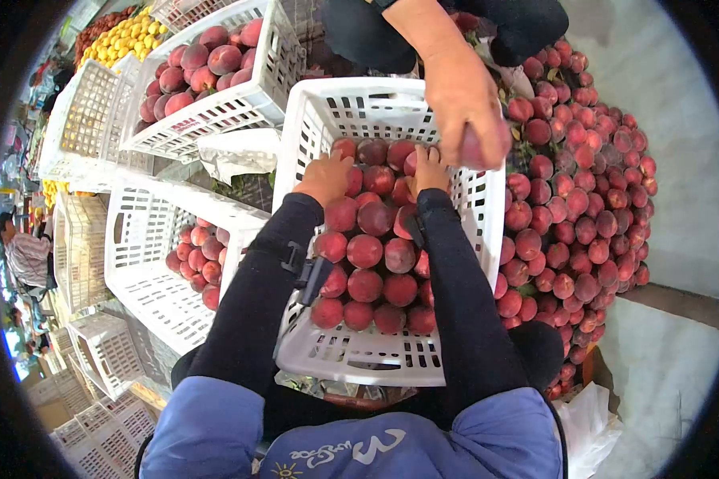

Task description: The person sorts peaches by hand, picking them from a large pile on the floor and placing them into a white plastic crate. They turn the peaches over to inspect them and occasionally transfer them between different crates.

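A white slatted crate (359, 363) stands in front of me, with rows of red peaches (364, 251) in it. Both my hands reach into its far half. My left hand (326, 177) lies at the far left peaches, its fingers bent over a peach. On the right, my right hand (429, 169) has its fingers around a peach near the crate's right wall. Another person's hand (465, 108) comes from the top and holds a peach (484, 144) over the crate's far right corner.
A large pile of peaches (571, 207) lies to the right. White crates with peaches stand at the upper left (192, 132) and left (156, 279). Yellow fruit (128, 38) is at the far upper left. A person (28, 255) is at the far left.
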`<state>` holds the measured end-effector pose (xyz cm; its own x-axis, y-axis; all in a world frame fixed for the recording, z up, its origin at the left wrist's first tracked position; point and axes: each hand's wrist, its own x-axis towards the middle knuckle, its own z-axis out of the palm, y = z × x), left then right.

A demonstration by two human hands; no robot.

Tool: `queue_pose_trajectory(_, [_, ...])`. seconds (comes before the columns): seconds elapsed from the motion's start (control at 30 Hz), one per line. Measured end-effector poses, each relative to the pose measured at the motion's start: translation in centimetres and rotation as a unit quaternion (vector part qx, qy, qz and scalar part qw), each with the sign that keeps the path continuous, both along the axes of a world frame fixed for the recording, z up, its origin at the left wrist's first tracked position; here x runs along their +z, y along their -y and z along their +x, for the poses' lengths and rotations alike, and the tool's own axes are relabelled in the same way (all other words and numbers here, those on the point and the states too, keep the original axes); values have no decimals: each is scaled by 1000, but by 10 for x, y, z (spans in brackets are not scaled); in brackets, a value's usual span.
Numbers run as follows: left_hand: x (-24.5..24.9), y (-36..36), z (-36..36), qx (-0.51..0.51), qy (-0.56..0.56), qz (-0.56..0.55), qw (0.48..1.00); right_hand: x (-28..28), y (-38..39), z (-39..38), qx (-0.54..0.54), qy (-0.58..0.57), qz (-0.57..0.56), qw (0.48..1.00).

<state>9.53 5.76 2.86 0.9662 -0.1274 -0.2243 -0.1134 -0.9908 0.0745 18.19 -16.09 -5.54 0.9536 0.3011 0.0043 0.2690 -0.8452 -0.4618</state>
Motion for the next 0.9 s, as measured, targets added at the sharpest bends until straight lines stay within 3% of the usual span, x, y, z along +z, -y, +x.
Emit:
queue_pose_trajectory(0.03, [-13, 2, -7, 25, 10, 6, 1000, -16, -1, 10, -8, 28, 105, 994])
queue_pose_trajectory(0.07, [-25, 3, -13, 52, 21, 11, 998, -32, 3, 7, -10, 20, 104, 994])
queue_pose_trajectory(0.13, [-28, 9, -17, 67, 2, 34, 997, 25, -9, -9, -24, -60, 33, 997])
queue_pose_trajectory(0.17, [-34, 8, -21, 63, 37, 42, 996, 26, -12, -9, -41, -211, 128, 968])
queue_pose_trajectory(0.2, [-33, 9, -22, 59, 75, 50, 994, 31, -16, -11, -41, -212, 129, 968])
queue_pose_trajectory(0.27, [-28, 7, -20, 71, 41, 34, 996, 43, -26, -21, 35, -276, 227, 934])
queue_pose_trajectory(0.37, [-32, 5, -18, 79, 27, 3, 997, -7, -56, -59, 30, -125, 115, 985])
queue_pose_trajectory(0.43, [-27, 12, -17, 76, 47, -14, 996, 12, -58, -69, 13, -160, 71, 984])
queue_pose_trajectory(0.5, [-14, 27, -20, -22, 109, -61, 992, 21, -55, -73, 20, -163, 22, 986])
queue_pose_trajectory(0.6, [-25, 33, -21, -32, 56, -64, 996, 29, -35, -69, 94, -168, -52, 980])
queue_pose_trajectory(0.67, [-25, 33, -20, -34, 58, -76, 995, 50, -14, -64, 86, -178, -50, 979])
queue_pose_trajectory(0.73, [-22, 34, -20, -24, 56, -78, 995, 52, 4, -58, -57, 43, 86, 994])
queue_pose_trajectory(0.87, [-18, 37, -21, -18, 44, -77, 996, 37, 2, -34, -34, 24, 88, 995])
queue_pose_trajectory(0.9, [-18, 37, -21, -18, 41, -75, 996, 18, -4, -23, 21, 16, 118, 993])
